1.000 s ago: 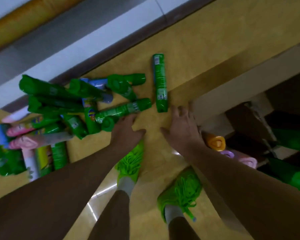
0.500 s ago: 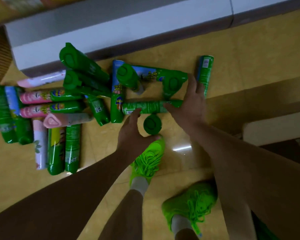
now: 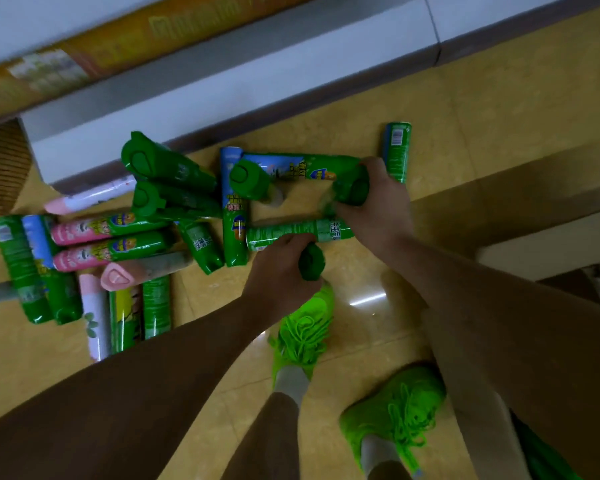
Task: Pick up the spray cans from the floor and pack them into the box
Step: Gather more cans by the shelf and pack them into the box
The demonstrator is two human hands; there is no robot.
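both arms reach down over the yellow tiled floor (image 3: pixel 482 109), the left hand (image 3: pixel 278 275) clenched around the green cap of an upright green spray can (image 3: pixel 311 261) and the right hand (image 3: pixel 378 206) gripping the green cap end of a blue-and-green labelled spray can (image 3: pixel 291 168) lying flat. a heap of green and pink spray cans (image 3: pixel 118 244) lies to the left, blurred, while the pale cardboard box (image 3: pixel 548 244) is cut off at the right edge, its contents out of sight.

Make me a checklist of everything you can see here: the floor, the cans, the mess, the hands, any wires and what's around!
Surface: yellow tiled floor, glossy.
Job's things: spray cans lying heaped; box corner at right.
Clutter: nothing seen.
Grippers: left hand grips a green cap; right hand grips the blue-green can by its cap end.
Cables: nothing seen.
Surroundings: white shelf base; green shoes.
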